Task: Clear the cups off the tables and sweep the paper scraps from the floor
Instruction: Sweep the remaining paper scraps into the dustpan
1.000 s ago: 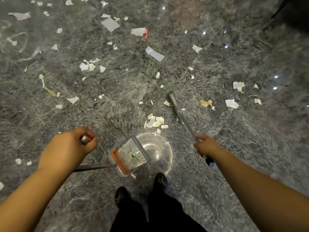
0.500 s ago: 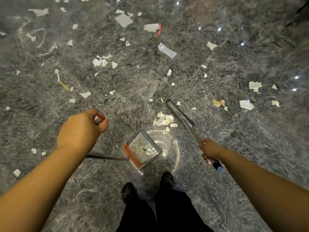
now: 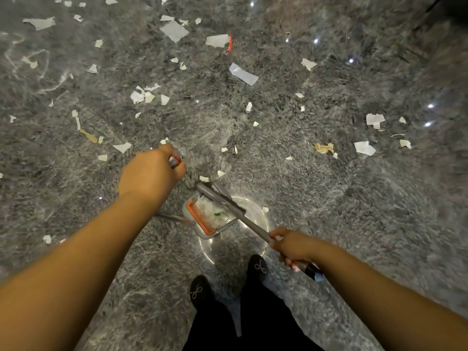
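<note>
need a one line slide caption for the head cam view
Left hand steadies the dustpan while the right hand works the broom at its mouth, paper scraps littering the grey floor.

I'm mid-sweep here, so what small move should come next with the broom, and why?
Probably lift the broom off the dustpan and reach it forward to the two scraps lying just ahead of the pan. The broom head sits at the pan's mouth and the pan already holds paper. The left hand holds the pan's handle and the right hand grips the broom, so both are set for another short pull.
</note>
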The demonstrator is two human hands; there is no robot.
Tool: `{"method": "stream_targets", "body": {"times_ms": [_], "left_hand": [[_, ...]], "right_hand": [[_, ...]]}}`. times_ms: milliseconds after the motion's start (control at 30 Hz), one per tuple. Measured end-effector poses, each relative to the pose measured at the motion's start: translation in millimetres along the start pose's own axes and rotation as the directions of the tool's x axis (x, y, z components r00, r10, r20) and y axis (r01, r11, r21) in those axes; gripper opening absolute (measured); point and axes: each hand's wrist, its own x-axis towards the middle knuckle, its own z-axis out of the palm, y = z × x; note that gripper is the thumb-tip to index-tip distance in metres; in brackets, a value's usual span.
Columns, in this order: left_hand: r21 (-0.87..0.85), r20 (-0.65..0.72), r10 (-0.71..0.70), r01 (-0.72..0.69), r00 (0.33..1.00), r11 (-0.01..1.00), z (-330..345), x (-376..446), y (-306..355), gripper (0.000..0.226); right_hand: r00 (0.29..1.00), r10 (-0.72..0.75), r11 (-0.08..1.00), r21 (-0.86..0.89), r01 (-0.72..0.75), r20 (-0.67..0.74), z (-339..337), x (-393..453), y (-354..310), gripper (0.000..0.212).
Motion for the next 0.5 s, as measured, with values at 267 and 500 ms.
{"method": "stream_targets", "body": {"times_ms": [267, 500], "left_hand": [[-0.055, 0.036, 0.01, -0.008, 0.999, 0.998, -4, -9, -19, 0.011], [-0.067, 0.072, 0.038, -0.034, 0.997, 0.997, -25, -35, -62, 0.01]], "right_hand": [[0.999, -0.004, 0.958, 0.285, 0.014, -0.036, 33, -35, 1, 0.036], [0.987, 0.013, 0.88, 0.471, 0.065, -0.162, 41, -62, 7, 0.025]]}}
